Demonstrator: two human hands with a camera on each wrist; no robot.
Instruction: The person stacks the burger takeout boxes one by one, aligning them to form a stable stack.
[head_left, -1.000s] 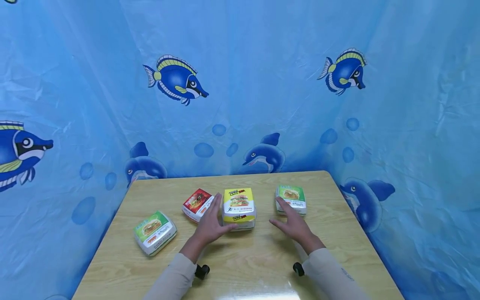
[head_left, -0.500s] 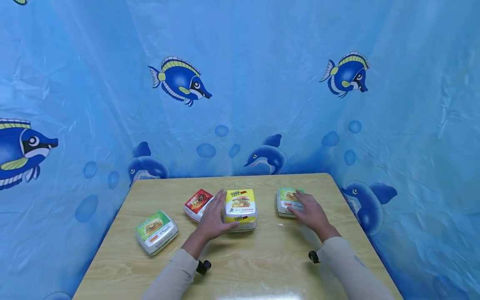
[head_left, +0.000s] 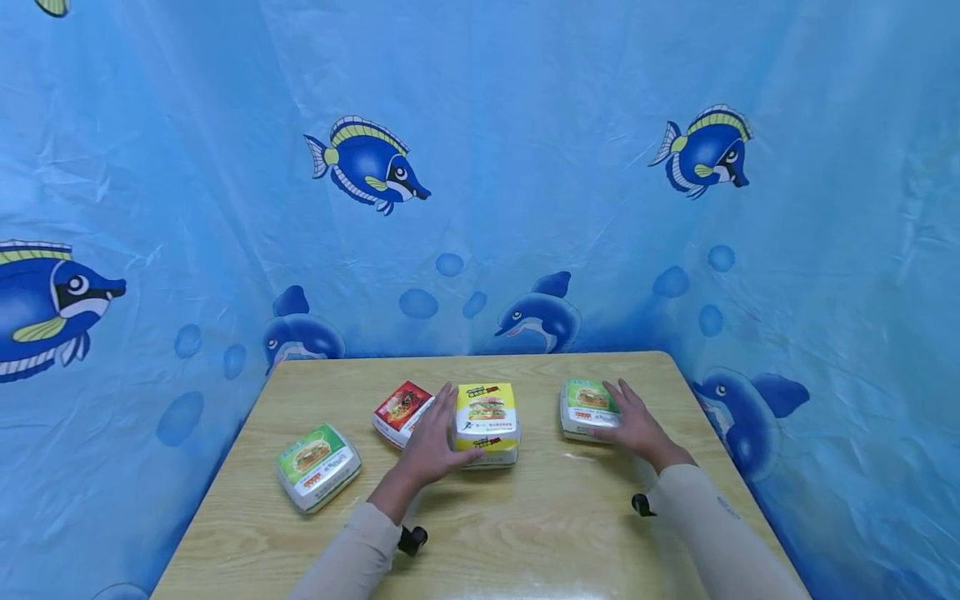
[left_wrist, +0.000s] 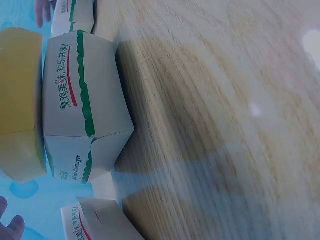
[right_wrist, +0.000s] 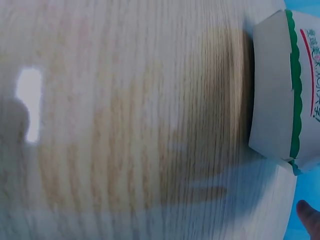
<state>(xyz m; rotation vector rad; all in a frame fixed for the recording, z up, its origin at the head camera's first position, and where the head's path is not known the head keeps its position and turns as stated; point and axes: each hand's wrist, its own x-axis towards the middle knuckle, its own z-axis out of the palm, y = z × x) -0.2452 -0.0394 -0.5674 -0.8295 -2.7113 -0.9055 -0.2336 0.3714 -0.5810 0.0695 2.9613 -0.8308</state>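
In the head view my left hand (head_left: 431, 446) is at the left side of a yellow burger box (head_left: 487, 417), fingers extended and thumb spread in front of it. The left wrist view shows this yellow box (left_wrist: 20, 95) on top of a white box with green scalloped trim (left_wrist: 95, 85). My right hand (head_left: 637, 425) is beside the right green-and-white burger box (head_left: 588, 408), fingers straight along its right side and thumb near its front. A fingertip (right_wrist: 310, 217) appears apart from that box (right_wrist: 275, 90) in the right wrist view. Exact contact by either hand is unclear.
A red-and-white burger box (head_left: 401, 408) lies behind my left hand, partly hidden. Farther left sits another green-and-white burger box (head_left: 318, 467), turned at an angle. The wooden table (head_left: 540, 533) meets a blue fish-print curtain (head_left: 480, 167) at its back and sides.
My right hand has moved rightward over the right green burger box, from its left side to its right side. My left hand stays beside the yellow box. The head view shifts slightly.
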